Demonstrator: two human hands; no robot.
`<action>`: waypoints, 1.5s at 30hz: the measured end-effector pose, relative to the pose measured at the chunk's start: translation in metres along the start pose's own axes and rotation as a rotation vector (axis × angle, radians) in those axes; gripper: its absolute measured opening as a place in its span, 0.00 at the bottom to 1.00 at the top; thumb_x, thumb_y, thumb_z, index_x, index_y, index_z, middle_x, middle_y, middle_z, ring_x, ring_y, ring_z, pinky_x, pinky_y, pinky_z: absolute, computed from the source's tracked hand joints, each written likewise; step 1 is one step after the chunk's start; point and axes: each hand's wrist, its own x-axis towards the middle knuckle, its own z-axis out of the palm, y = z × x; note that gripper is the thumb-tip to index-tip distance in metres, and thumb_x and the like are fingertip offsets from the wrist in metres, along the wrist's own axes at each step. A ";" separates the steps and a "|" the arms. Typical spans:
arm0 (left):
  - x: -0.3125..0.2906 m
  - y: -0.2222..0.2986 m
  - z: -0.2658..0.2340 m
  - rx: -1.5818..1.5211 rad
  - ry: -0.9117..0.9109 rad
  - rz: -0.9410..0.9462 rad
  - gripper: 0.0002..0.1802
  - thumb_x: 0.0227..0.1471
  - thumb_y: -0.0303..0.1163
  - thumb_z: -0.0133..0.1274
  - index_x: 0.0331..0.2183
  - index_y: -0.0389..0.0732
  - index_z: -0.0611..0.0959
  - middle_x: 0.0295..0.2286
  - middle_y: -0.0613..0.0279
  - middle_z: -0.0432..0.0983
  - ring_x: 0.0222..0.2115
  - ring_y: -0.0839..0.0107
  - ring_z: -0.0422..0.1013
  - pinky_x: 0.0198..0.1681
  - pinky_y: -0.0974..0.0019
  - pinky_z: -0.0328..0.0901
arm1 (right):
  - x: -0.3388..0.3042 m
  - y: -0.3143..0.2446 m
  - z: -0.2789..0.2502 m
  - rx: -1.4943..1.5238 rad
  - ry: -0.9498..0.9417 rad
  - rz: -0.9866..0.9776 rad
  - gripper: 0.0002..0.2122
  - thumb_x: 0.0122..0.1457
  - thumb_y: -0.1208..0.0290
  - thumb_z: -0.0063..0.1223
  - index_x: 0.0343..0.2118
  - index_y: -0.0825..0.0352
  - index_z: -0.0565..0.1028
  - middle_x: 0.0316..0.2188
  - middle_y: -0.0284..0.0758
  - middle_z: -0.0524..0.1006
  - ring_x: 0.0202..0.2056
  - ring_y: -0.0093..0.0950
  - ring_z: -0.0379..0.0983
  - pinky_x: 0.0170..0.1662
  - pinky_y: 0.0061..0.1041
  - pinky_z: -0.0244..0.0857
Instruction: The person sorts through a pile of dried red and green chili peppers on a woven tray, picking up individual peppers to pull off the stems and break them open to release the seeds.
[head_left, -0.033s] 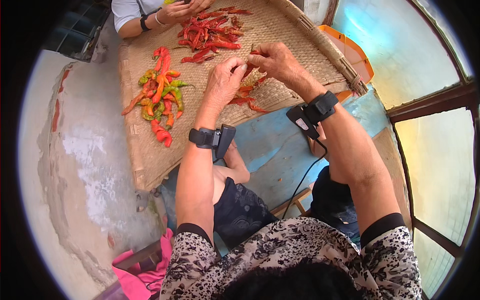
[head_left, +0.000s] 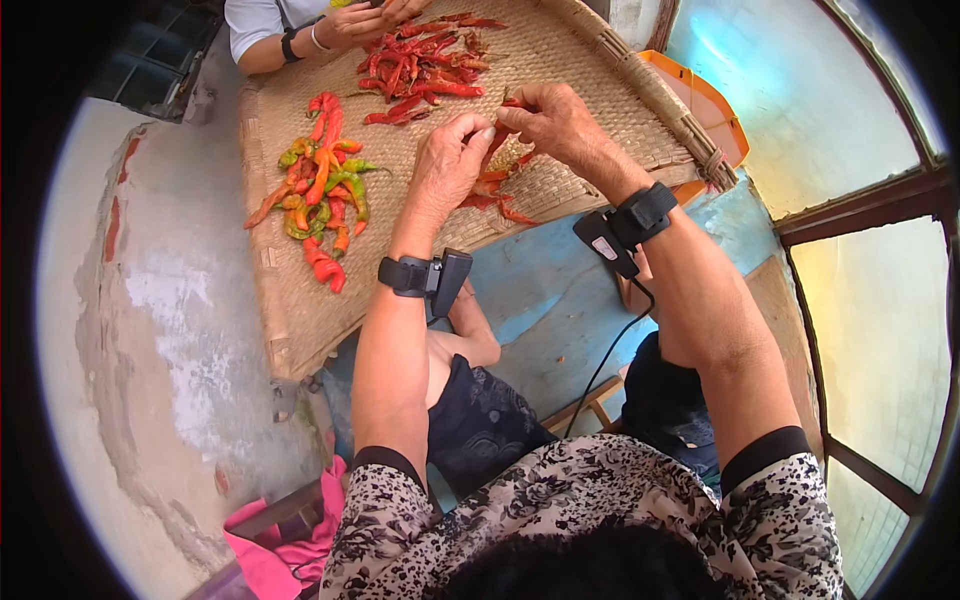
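Observation:
Above a woven tray (head_left: 575,65), my left hand (head_left: 450,162) and my right hand (head_left: 552,122) are close together. Both pinch a slender red chili pepper (head_left: 497,138), partly covered by fingers. Just beneath them a small bunch of red chilies (head_left: 490,190) lies on the tray, half hidden by my hands. To the left is a heap of curved orange, red and green peppers (head_left: 325,190). Farther off sits a bigger pile of deep red, wrinkled chilies (head_left: 425,72).
Across the tray, another person's hands (head_left: 360,22) work at the far edge. An orange-rimmed container (head_left: 715,105) stands beyond the tray's right edge. Framed windows (head_left: 870,310) line the right, a worn wall (head_left: 170,300) the left. Pink cloth (head_left: 295,545) hangs low on the left.

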 end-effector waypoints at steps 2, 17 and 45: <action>-0.004 -0.011 -0.008 -0.014 0.003 -0.024 0.12 0.53 0.33 0.48 0.37 0.36 0.78 0.28 0.58 0.76 0.28 0.70 0.72 0.33 0.67 0.65 | -0.001 -0.002 -0.002 0.022 0.032 -0.039 0.13 0.57 0.63 0.52 0.31 0.71 0.76 0.22 0.31 0.74 0.24 0.19 0.69 0.24 0.20 0.65; -0.024 -0.061 -0.019 0.459 -0.217 0.000 0.17 0.41 0.22 0.49 0.39 0.40 0.75 0.37 0.50 0.71 0.39 0.52 0.67 0.43 0.58 0.62 | 0.008 0.047 -0.096 1.523 0.645 0.085 0.14 0.62 0.59 0.42 0.30 0.66 0.68 0.23 0.31 0.70 0.22 0.25 0.63 0.28 0.23 0.63; -0.025 -0.028 -0.001 0.205 -0.253 0.132 0.21 0.42 0.19 0.50 0.42 0.44 0.77 0.32 0.55 0.74 0.34 0.58 0.71 0.37 0.62 0.67 | 0.001 0.024 -0.086 1.409 0.685 -0.027 0.07 0.56 0.68 0.55 0.29 0.64 0.70 0.21 0.28 0.69 0.21 0.19 0.63 0.24 0.19 0.59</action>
